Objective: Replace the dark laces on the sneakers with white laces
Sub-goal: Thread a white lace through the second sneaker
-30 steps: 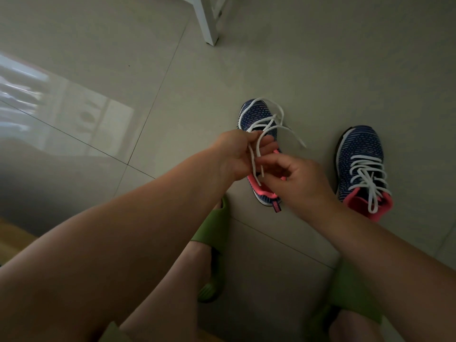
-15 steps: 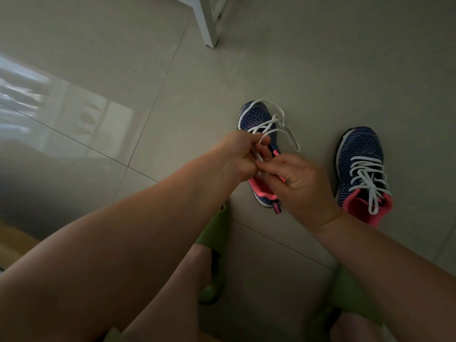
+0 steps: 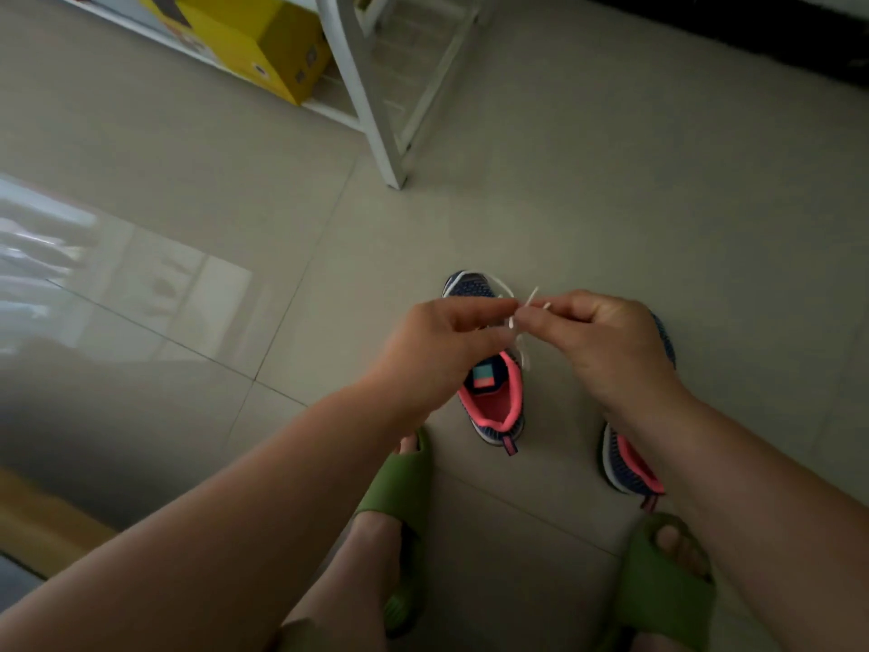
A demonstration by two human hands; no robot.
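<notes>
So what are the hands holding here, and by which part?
Both the left hand and the right hand pinch the white lace near its free ends, above the left sneaker. The exact grip is blurred.

My left hand (image 3: 437, 350) and my right hand (image 3: 597, 341) meet above the floor (image 3: 611, 204), fingertips together, pinching the lace (image 3: 519, 322) between them. Directly below that meeting point, on the floor, stands the left sneaker (image 3: 491, 397), toe pointing away from me, its front part hidden behind my left hand. The right sneaker (image 3: 632, 468) stands to its right, apart from it, mostly hidden under my right hand and wrist. Nearer to me, my left slipper (image 3: 399, 482) sits just left of the left sneaker's heel, and my right slipper (image 3: 667, 590) lies just behind the right sneaker's heel. Far ahead stands a rack leg (image 3: 371, 110), with a box (image 3: 249, 40) on the shelf to its left.
</notes>
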